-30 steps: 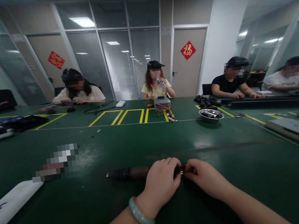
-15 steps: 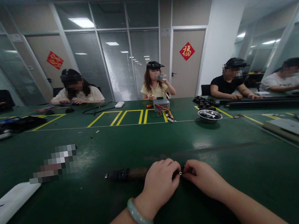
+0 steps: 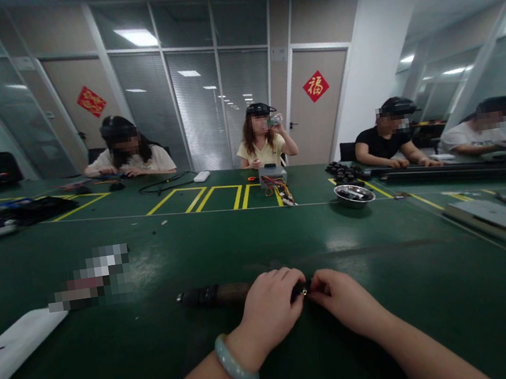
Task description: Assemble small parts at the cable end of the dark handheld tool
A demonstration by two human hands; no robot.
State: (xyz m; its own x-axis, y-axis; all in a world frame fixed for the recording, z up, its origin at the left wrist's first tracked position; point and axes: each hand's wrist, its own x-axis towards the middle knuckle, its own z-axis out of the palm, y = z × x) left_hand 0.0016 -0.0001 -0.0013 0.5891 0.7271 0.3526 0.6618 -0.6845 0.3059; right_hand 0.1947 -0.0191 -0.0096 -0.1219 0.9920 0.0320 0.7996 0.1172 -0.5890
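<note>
A long dark rod-like tool point(image 3: 216, 295) lies on the green table point(image 3: 390, 295) in front of me. My left hand point(image 3: 270, 309), with a pale green bangle on its wrist, is closed over the rod's right end. My right hand point(image 3: 344, 302) pinches a tiny shiny piece point(image 3: 304, 292) at that same end, fingertips touching the left hand's fingers. What the small piece is I cannot make out.
A white flat object point(image 3: 13, 358) lies at the left edge. A metal bowl point(image 3: 354, 194) and a small box with coloured wires point(image 3: 274, 177) stand farther off. Several people sit around the far side; one drinks from a bottle. A grey tray point(image 3: 497, 218) lies right.
My hands have barely moved. The person across the table has lifted a bottle higher to drink.
</note>
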